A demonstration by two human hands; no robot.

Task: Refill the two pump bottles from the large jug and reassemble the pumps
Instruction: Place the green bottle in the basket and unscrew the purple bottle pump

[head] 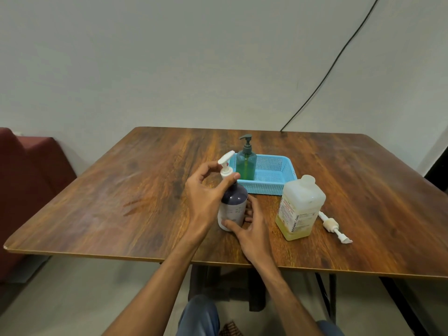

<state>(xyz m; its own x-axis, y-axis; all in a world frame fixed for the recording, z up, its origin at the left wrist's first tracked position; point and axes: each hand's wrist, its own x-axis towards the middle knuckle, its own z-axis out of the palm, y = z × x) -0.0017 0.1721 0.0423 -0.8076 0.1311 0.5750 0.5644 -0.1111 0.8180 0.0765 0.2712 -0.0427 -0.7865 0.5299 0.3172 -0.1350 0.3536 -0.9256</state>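
A dark purple pump bottle point(234, 202) with a white label stands near the table's front middle. Its white pump point(226, 166) sits on its neck, and my left hand point(206, 190) pinches the pump's collar between thumb and fingers. My right hand point(252, 221) wraps the bottle's lower body from the right. A green pump bottle point(246, 163) with a dark pump stands in a blue basket point(274, 175) behind. The large translucent jug point(299, 207), holding yellowish liquid low down, stands to the right, uncapped. Its white pump point(333, 226) lies on the table beside it.
The wooden table point(145, 190) reaches to the wall. A red seat point(29, 180) sits at the left. A black cable point(339, 57) runs down the wall to the table's back edge. My knees show below the front edge.
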